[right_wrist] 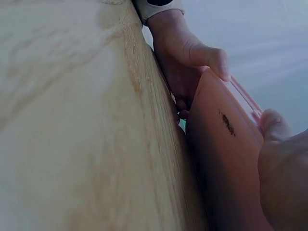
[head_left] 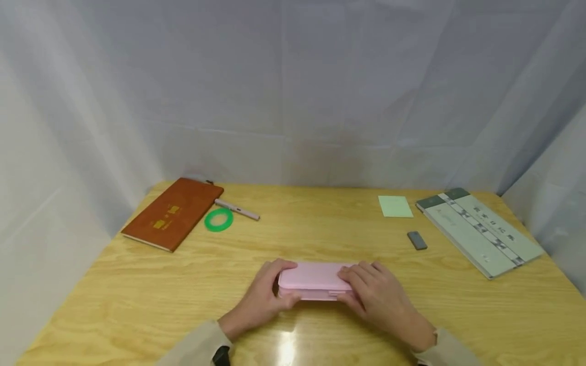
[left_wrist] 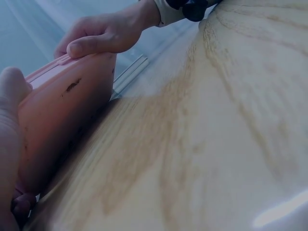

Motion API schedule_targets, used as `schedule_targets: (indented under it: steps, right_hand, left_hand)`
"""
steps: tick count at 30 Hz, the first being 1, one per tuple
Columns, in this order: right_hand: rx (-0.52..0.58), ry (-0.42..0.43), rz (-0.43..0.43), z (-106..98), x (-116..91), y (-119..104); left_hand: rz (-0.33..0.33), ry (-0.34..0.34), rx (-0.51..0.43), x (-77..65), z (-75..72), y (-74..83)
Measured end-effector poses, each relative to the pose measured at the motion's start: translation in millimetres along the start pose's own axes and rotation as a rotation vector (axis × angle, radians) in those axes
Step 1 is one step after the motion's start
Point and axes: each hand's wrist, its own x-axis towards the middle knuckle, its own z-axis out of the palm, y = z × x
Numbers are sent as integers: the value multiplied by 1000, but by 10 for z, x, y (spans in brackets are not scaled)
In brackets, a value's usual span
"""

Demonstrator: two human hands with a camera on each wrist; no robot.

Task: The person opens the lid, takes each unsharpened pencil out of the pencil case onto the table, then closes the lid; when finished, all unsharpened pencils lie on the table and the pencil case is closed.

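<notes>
A pink pencil case (head_left: 316, 276) is held between both hands near the front middle of the table. My left hand (head_left: 265, 292) grips its left end, thumb on the near edge and fingers over the top. At the other end, my right hand (head_left: 382, 300) has its fingers bent over the lid and its thumb at the front by a small clasp. Both wrist views show the case (left_wrist: 72, 101) tilted, its underside (right_wrist: 221, 144) facing the cameras with a dark scuff. The lid looks closed or nearly so; the inside is hidden.
On the left lie a brown notebook (head_left: 176, 213), a pale pen (head_left: 238, 209) and a green tape ring (head_left: 209, 222). To the right are a green sticky-note pad (head_left: 396, 206), a small grey block (head_left: 417, 240) and a pale green book (head_left: 480, 231). White curtains enclose the wooden table (head_left: 151, 305).
</notes>
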Motion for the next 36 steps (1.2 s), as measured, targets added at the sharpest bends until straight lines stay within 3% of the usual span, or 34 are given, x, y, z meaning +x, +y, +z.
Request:
schedule_targets:
  steps: [6,11,15,23,26,31,36]
  right_hand:
    - [-8,-36,23,-28,2,-13]
    - [1,-92,46,-55,32,-11]
    - [79,-94,39,-60,60,12]
    - [165,102,-34,-128,205,263]
    - [152,111,-2,-143,296,347]
    - [151,-10,150,-108,514,494]
    - [281,-162,251,-2,716,678]
  left_hand:
    - [65,-26,18,19,-6,9]
    - [38,-45,-13,17,-36,11]
    - [0,-40,-4,-19,-65,3]
    - [-82,-69,-16,18,-1,72]
    - [-124,-53,-43,25,17,79]
    - [-160,-38,-64,40,16,76]
    - [-185,-46,-11,43,17,84]
